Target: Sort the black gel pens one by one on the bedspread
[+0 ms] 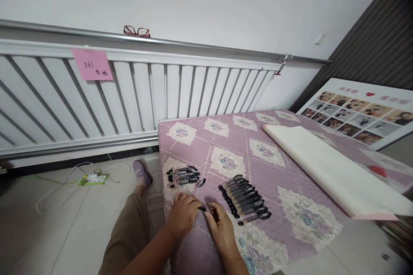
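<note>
My left hand (184, 214) and my right hand (221, 228) are close together above the near edge of a purple floral mattress (203, 148). Between their fingertips shows the short dark section of a pen (202, 209), both hands pinching it; the rest is hidden by my fingers. Just beyond my left hand lies a small group of pens (183, 176), with a loose dark pen cap (200, 183) beside it. To the right of my right hand, several capped black pens (244, 200) lie side by side in a slanted row.
A large cream sheet (322, 167) lies across the mattress's right side, before a photo board (358, 111). Behind stands a white radiator (180, 90) with a pink note (92, 65); glasses (137, 31) rest above it. A power strip (93, 179) with cables lies on the floor.
</note>
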Demonstrator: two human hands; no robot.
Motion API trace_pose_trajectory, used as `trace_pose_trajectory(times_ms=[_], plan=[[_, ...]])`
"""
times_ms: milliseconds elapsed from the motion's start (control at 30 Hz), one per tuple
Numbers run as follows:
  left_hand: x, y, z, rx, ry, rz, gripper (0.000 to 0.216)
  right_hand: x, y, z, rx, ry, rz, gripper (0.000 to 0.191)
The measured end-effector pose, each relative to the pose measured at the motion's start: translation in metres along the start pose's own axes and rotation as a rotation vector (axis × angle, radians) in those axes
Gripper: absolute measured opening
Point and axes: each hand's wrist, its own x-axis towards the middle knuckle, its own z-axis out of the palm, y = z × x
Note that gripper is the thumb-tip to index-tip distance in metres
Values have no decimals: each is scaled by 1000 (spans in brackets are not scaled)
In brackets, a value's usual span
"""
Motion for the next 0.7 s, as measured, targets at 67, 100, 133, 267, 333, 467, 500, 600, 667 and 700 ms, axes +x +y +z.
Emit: trace_pose_trajectory(times_ms=[67,100,133,267,333,467,500,600,667,700], plan=[[0,0,0,-5,-2,3,24,0,0,0,22,-16,-7,20],[0,0,1,-8,-3,6,24,0,0,-1,25,-35,-14,18],[0,-1,1,-11,-5,10,24,0,0,-1,23,-52,-20,18],[1,-1,1,-12,-1,5,23,0,-2,0,-2,-74,-13,25],[0,-1,1,-21,7,1,24,1,-2,0,7,-52,-3,19],[0,0,0,-38,18,4,25,1,-3,-1,35,-53,-10,17],[0,0,0,-39,16,4,25,1,-3,-1,32,-68,-15,19],[0,0,0,-43,17,3,26,0,-3,-1,12,-60,-10,23],[0,0,0,-35,20,6,26,0,-3,-1,16,-33,-1,19],[0,0,0,-27,17,5,25,0,-2,-1,22,-31,0,19]])
